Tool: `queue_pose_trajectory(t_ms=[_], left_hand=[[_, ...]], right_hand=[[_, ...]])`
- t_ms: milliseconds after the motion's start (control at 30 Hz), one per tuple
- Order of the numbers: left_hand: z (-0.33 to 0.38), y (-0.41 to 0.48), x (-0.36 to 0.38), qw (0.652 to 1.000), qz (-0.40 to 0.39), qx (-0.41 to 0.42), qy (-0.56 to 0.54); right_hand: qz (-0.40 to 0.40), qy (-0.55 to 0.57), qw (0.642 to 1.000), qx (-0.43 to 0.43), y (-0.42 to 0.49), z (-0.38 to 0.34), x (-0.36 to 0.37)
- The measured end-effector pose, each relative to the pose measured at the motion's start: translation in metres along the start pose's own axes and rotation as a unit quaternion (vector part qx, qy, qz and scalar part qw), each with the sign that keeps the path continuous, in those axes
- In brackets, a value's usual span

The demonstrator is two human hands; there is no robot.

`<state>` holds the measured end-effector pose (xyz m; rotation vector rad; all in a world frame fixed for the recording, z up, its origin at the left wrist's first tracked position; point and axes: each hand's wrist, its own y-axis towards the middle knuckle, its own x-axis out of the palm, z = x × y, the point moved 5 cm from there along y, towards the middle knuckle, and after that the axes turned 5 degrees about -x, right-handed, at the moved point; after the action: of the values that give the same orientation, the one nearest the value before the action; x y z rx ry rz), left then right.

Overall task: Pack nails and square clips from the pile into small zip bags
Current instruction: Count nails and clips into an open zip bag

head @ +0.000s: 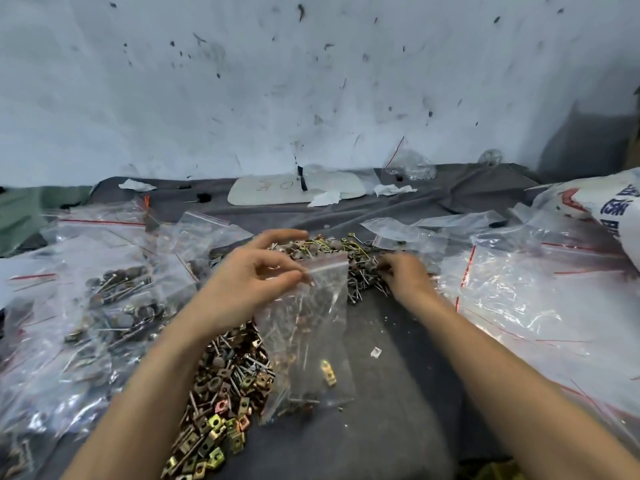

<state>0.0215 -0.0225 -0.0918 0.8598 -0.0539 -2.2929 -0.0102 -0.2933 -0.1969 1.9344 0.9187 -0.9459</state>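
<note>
1. The left hand (pixel 249 282) holds the small zip bag (pixel 311 327) up by its top edge. The thumb and first finger pinch the edge, and the other fingers are spread out and loose.
2. The bag hangs down from that pinch. It has a red strip along the top.
3. The right hand (pixel 405 275) is to the right of the bag, near its top. Its fingers point down into the nails (pixel 360 289). It is blurry, so I cannot tell if it has hold of any.
4. The pile (pixel 235 368) lies on the grey cloth (pixel 408 410). It runs from the left of the bag to behind its top.
5. The square clips (pixel 211 431) lie to the left of the bag and below it. The nails are mostly behind the top of the bag.
6. The bag is see-through. A few nails and a yellow clip show in its lower part.
7. Far to the left of the bag lie full bags (pixel 114 306) with nails and dark bits inside.
8. To the right of the bag lie flat empty bags (pixel 519 296), and past them a white sack (pixel 616 206).
</note>
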Motion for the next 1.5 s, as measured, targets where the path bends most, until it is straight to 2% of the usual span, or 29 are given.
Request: queue_pose_trajectory(t_ms=[67, 133, 200, 267, 333, 367, 433, 500, 567, 633, 700, 767, 833, 900, 967, 1000, 1100, 1267, 1367, 1433, 1500], left_hand=[[0.007, 0.009, -0.008, 1.0, -0.001, 0.019, 0.023], [0.012, 0.022, -0.008, 0.997, -0.023, 0.027, 0.065], [0.013, 0.034, -0.004, 0.995, -0.05, 0.027, 0.087], [0.015, 0.043, 0.003, 0.992, -0.077, 0.04, 0.089], [0.016, 0.048, 0.01, 0.99, -0.111, 0.043, 0.075], [0.017, 0.047, 0.012, 0.989, -0.122, 0.043, 0.072], [0.019, 0.047, 0.013, 0.987, -0.133, 0.048, 0.072], [0.022, 0.047, 0.013, 0.985, -0.143, 0.054, 0.081], [0.026, 0.047, 0.01, 0.983, -0.138, 0.067, 0.097], [0.028, 0.047, 0.006, 0.983, -0.135, 0.07, 0.105], [0.026, 0.047, 0.002, 0.983, -0.138, 0.061, 0.104], [0.024, 0.048, 0.001, 0.983, -0.135, 0.064, 0.104], [0.022, 0.049, -0.002, 0.986, -0.119, 0.065, 0.099], [0.018, 0.051, -0.006, 0.988, -0.098, 0.055, 0.104], [0.016, 0.051, -0.009, 0.989, -0.085, 0.053, 0.111], [0.015, 0.052, -0.01, 0.988, -0.083, 0.057, 0.114], [0.014, 0.051, -0.011, 0.989, -0.082, 0.057, 0.112], [0.017, 0.046, -0.009, 0.988, -0.093, 0.055, 0.107], [0.02, 0.044, -0.009, 0.987, -0.092, 0.059, 0.118], [0.021, 0.043, -0.008, 0.986, -0.092, 0.068, 0.122], [0.023, 0.043, -0.006, 0.985, -0.093, 0.079, 0.124]], right_hand=[[0.02, -0.026, 0.999, -0.006, -0.002, -0.004, -0.004], [0.047, -0.001, 0.999, -0.005, -0.002, -0.014, -0.016], [0.081, 0.127, 0.989, 0.005, -0.001, -0.033, -0.038], [0.097, 0.287, 0.953, -0.013, 0.001, -0.061, -0.071], [0.072, 0.367, 0.924, -0.083, -0.001, -0.093, -0.107], [0.039, 0.367, 0.921, -0.125, -0.004, -0.107, -0.12], [-0.046, 0.311, 0.932, -0.179, -0.013, -0.129, -0.129], [-0.125, 0.236, 0.944, -0.193, -0.019, -0.137, -0.123], [-0.163, 0.187, 0.948, -0.199, -0.02, -0.139, -0.116], [-0.176, 0.192, 0.945, -0.197, -0.019, -0.137, -0.117], [-0.158, 0.228, 0.941, -0.192, -0.013, -0.131, -0.124], [-0.078, 0.27, 0.947, -0.156, 0.003, -0.11, -0.128], [-0.009, 0.214, 0.974, -0.07, 0.019, -0.075, -0.116], [-0.065, 0.057, 0.996, 0.019, 0.021, -0.038, -0.077], [-0.136, -0.01, 0.988, 0.067, 0.009, -0.008, -0.028], [-0.129, -0.013, 0.989, 0.074, 0.003, 0.001, -0.012], [-0.036, -0.008, 0.997, 0.061, -0.001, 0.012, 0.004], [0.016, 0.069, 0.994, 0.078, -0.001, 0.004, -0.01], [0.079, 0.21, 0.97, 0.093, -0.002, -0.026, -0.05], [0.1, 0.369, 0.923, 0.042, -0.004, -0.062, -0.086], [0.05, 0.439, 0.895, -0.059, -0.009, -0.102, -0.115]])
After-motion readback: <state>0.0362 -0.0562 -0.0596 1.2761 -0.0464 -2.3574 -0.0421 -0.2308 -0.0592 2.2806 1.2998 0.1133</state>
